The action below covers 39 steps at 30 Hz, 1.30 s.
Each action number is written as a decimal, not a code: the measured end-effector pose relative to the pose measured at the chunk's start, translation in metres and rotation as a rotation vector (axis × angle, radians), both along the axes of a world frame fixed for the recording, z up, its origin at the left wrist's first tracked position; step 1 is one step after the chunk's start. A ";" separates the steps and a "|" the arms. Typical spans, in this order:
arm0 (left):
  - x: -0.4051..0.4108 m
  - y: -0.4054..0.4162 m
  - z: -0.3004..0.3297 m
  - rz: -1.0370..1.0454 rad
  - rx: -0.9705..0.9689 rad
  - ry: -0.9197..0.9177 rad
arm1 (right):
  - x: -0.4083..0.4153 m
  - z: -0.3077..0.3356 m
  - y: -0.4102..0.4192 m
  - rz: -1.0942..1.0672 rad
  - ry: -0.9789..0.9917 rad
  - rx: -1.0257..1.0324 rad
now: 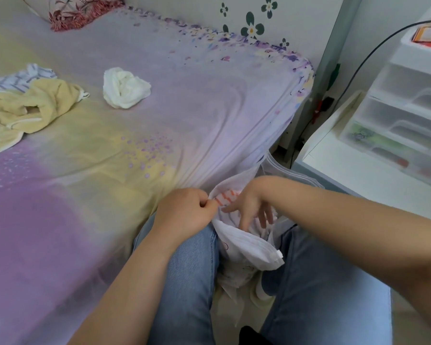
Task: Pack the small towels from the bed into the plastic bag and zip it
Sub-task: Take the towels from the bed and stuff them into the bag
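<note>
While pinching the zip bag's (249,250) rim with left hand (184,210), poking right hand (253,200) inside, fingers spread over striped towel (225,197); white towel (125,87) and yellow towel (23,108) on bed (184,108).

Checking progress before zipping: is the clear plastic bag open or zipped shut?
Open. The left hand pinches the clear plastic bag at its mouth while the right hand's fingers reach inside.

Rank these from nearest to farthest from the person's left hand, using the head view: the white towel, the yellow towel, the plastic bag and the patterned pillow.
1. Plastic bag: the left hand pinches its rim, between the knees.
2. White towel: mid-bed, beyond the hand.
3. Yellow towel: on the bed's left side.
4. Pillow: at the bed's far end.
</note>
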State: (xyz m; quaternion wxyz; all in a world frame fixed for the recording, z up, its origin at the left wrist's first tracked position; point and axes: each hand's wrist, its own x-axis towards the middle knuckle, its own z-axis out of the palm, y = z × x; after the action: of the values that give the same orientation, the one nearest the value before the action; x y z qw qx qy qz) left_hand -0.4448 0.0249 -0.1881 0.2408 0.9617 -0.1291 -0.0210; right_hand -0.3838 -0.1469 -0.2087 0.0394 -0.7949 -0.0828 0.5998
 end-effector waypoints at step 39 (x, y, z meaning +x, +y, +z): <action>0.274 0.364 -0.038 0.920 -0.024 -0.137 | 0.251 -0.006 0.278 -0.550 -1.098 0.595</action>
State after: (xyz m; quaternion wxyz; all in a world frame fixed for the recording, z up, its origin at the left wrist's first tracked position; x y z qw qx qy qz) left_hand -0.1712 0.3887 -0.2257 0.2273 0.9153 0.2953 0.1530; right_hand -0.1324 0.1309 -0.2142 0.3594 -0.9315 -0.0471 0.0293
